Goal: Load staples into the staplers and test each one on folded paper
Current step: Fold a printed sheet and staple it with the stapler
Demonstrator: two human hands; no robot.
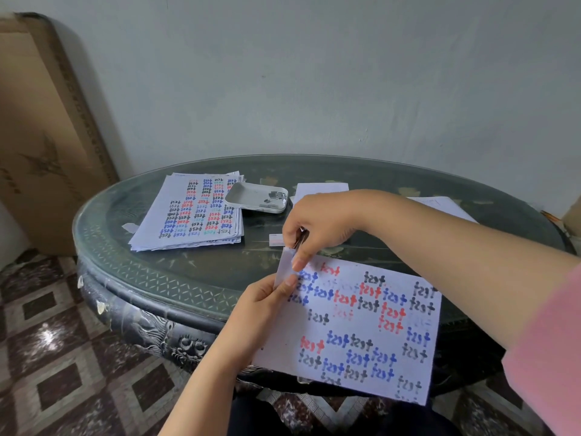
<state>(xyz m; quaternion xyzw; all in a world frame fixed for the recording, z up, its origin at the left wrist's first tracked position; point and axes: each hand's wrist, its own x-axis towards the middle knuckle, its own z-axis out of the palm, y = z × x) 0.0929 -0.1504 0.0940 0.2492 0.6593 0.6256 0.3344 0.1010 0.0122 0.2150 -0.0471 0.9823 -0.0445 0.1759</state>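
Note:
A white sheet [352, 328] stamped with coloured "test" marks lies over the near edge of the table, its top left corner folded up. My left hand [267, 303] pinches that folded corner [284, 265] between thumb and fingers. Above it, my right hand [317, 225] grips a small metal stapler [301, 239], mostly hidden by the fingers, with its nose on the top of the fold. A small staple box [276, 239] lies on the table just left of my right hand.
A stack of stamped sheets [191, 212] lies at the back left of the round glass-topped table [151, 272]. A white tray [248, 196] holding small metal pieces rests beside it. More paper [323, 188] lies behind my right arm. A cardboard box [41, 130] leans against the wall.

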